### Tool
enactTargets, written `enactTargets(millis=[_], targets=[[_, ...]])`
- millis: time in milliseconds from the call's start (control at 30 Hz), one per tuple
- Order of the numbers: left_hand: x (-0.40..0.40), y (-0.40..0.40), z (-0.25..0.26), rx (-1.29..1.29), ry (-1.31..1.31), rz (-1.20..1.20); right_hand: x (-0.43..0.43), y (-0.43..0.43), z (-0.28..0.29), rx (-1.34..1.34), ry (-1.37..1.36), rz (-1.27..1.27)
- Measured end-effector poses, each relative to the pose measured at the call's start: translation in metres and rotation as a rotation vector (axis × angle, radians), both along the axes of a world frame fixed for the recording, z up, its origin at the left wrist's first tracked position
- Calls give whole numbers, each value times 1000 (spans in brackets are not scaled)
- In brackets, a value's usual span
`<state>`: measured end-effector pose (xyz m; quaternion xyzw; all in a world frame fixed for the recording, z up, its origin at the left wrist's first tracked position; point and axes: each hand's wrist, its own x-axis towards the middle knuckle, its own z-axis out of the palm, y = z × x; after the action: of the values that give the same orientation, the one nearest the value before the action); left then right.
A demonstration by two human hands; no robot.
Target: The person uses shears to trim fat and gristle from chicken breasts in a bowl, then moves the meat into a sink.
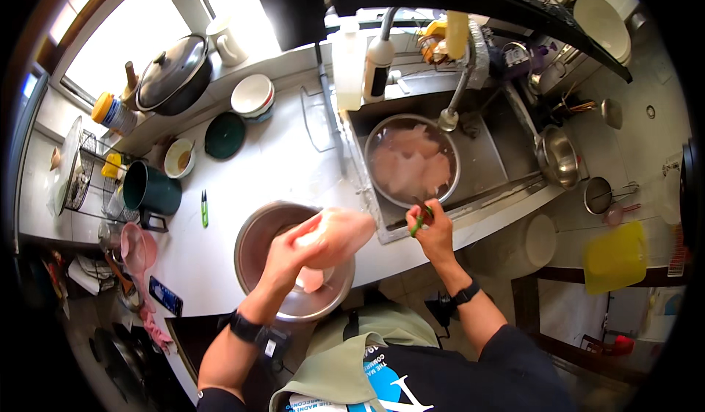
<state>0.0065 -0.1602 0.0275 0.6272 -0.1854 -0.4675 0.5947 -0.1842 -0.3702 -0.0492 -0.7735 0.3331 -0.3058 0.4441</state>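
Note:
A piece of raw, pale pink meat, apparently chicken breast, is gripped in my left hand. It is held above a steel bowl on the counter's front part, where a smaller piece of meat lies. My right hand grips green-handled scissors by the near edge of the sink; whether the blades are apart cannot be made out. Just beyond the scissors, a steel basin stands in the sink, holding several pieces of raw meat in water.
The faucet hangs over the basin's right rim. On the white counter lie green-handled snips and a phone. A dark green pitcher stands at left. A steel ladle or pan rests right of the sink.

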Motion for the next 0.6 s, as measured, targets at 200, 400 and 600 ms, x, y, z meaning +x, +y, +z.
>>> enactTargets(millis=[200, 400, 600], targets=[[3, -130, -63, -17, 221, -140, -55, -11, 21, 136, 30, -216], [-27, -210, -87, 319, 156, -153, -82, -5, 38, 121, 61, -204], [-11, -203, -114, 172, 153, -122, -94, -16, 38, 66, 52, -167]])
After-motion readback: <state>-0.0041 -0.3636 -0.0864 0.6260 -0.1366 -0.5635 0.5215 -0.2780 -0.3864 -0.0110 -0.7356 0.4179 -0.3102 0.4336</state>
